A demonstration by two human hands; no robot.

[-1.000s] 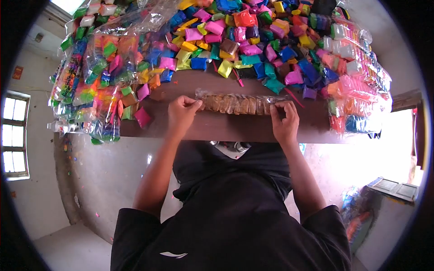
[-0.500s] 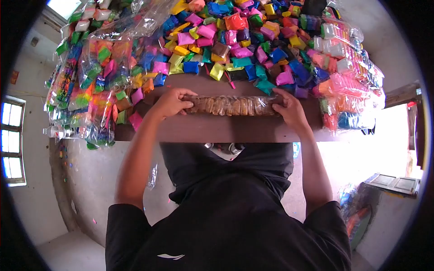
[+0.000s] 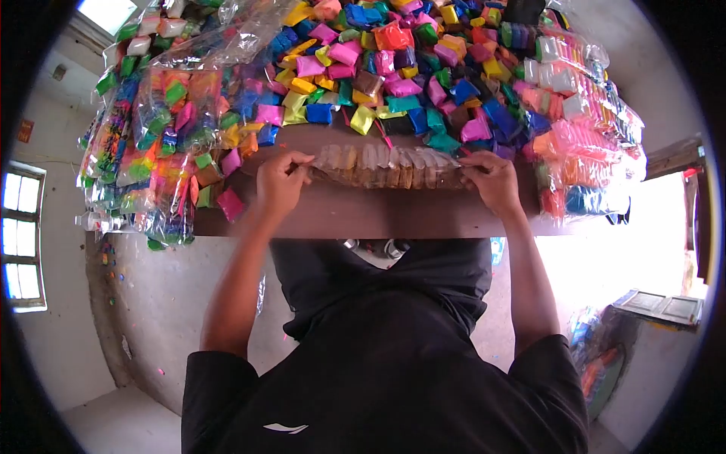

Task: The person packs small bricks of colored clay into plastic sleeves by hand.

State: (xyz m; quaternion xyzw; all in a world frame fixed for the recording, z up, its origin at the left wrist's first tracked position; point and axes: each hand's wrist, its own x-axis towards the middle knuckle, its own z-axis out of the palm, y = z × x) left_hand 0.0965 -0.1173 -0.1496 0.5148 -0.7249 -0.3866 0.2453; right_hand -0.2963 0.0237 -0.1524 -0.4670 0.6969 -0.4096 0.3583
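A long clear plastic bag (image 3: 389, 168) holds a row of several small brown and whitish packets standing side by side. It stretches crosswise between my hands, just above the near part of the brown table (image 3: 348, 212). My left hand (image 3: 283, 180) pinches the bag's left end between thumb and fingers. At the other end, my right hand (image 3: 491, 178) is closed on the plastic in the same way. Beyond the bag lies a heap of small wrapped packets (image 3: 404, 87) in many colours.
Clear bags of colourful packets (image 3: 170, 129) are piled on the table's left side. More filled bags (image 3: 578, 144) are stacked at the right. A plastic bottle (image 3: 97, 222) lies by the left edge. My legs (image 3: 378, 280) are under the table's front edge.
The bag has tilted and shifted slightly away from me, so the whitish sides of its packets show. My hands have turned with it, still gripping both ends.
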